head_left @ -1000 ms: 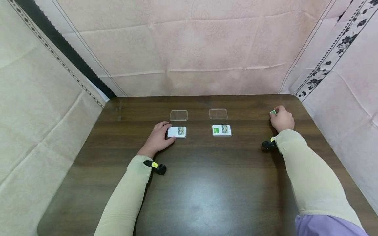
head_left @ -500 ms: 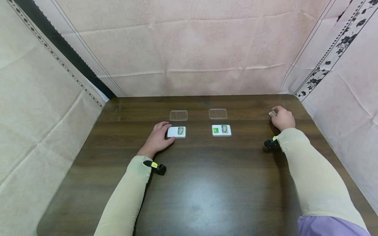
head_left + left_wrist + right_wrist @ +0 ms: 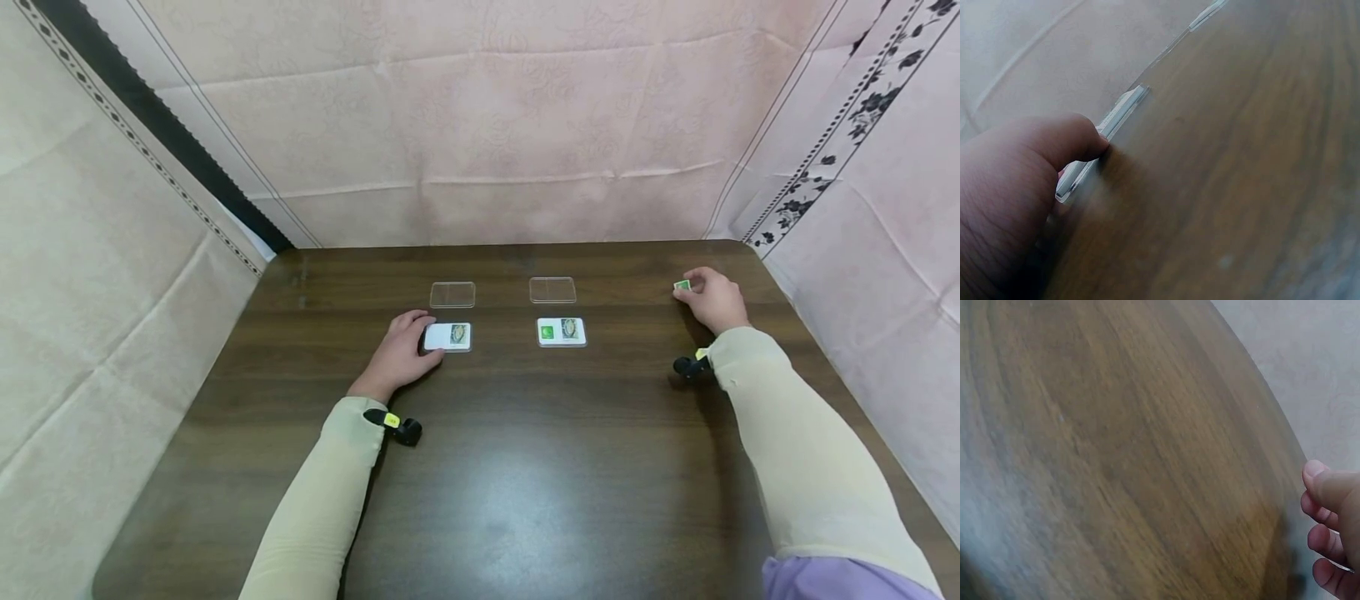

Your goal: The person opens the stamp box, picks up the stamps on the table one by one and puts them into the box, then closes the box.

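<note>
My left hand [image 3: 401, 352] grips a small flat clear case [image 3: 448, 337] by its edges, thumb on the near side and fingers at the far side. The case holds something white with a patterned picture at its right. In the left wrist view the thumb [image 3: 1079, 140] presses the edge of that case [image 3: 1125, 112]. At the right of the table, my right hand [image 3: 717, 302] pinches a small green-and-white piece [image 3: 682, 285]. The right wrist view shows the curled fingers of the right hand [image 3: 1335, 519], with the piece hidden.
A matching case [image 3: 562, 332] with a green square and a patterned picture lies right of the left hand. Behind the two cases lie clear lids, a left one [image 3: 453, 294] and a right one [image 3: 552, 290]. The brown table [image 3: 525, 467] meets hanging cloth [image 3: 495, 125] at its back.
The green-and-white piece has shifted slightly left in my right fingers and its angle has changed. My left hand and the cases have stayed put.
</note>
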Tool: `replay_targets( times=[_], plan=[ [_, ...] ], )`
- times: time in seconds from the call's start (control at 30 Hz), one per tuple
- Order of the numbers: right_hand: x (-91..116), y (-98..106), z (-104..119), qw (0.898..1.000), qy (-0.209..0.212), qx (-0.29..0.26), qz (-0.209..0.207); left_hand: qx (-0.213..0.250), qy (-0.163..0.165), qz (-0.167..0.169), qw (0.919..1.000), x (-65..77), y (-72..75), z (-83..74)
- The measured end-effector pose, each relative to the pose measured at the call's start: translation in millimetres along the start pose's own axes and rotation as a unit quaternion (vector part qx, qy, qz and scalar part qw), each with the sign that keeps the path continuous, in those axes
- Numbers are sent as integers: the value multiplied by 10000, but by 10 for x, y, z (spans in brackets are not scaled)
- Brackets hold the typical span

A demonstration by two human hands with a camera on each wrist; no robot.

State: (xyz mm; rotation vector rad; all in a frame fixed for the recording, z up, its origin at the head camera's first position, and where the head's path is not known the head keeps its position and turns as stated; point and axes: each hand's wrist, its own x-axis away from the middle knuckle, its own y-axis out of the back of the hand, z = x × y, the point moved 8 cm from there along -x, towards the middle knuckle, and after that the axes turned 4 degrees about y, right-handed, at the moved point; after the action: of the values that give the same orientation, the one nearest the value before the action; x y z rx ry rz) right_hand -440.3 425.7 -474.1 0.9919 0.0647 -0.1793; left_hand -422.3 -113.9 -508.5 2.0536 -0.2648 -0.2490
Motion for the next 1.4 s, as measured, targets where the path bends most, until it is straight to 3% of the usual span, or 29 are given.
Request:
replay_targets(
  times=[0.33, 1.0, 1.4],
  plan=[
    [124, -137, 275, 9994, 11, -321, 93, -40, 10, -1, 10000, -6, -7, 20],
    [305, -404, 894, 9951, 612, -779, -6, -44, -28, 7, 10000, -7, -21, 5],
    [413, -550, 1184, 9937, 569, -960, 3, -47, -54, -30, 10000, 3, -15, -2]
  ],
)
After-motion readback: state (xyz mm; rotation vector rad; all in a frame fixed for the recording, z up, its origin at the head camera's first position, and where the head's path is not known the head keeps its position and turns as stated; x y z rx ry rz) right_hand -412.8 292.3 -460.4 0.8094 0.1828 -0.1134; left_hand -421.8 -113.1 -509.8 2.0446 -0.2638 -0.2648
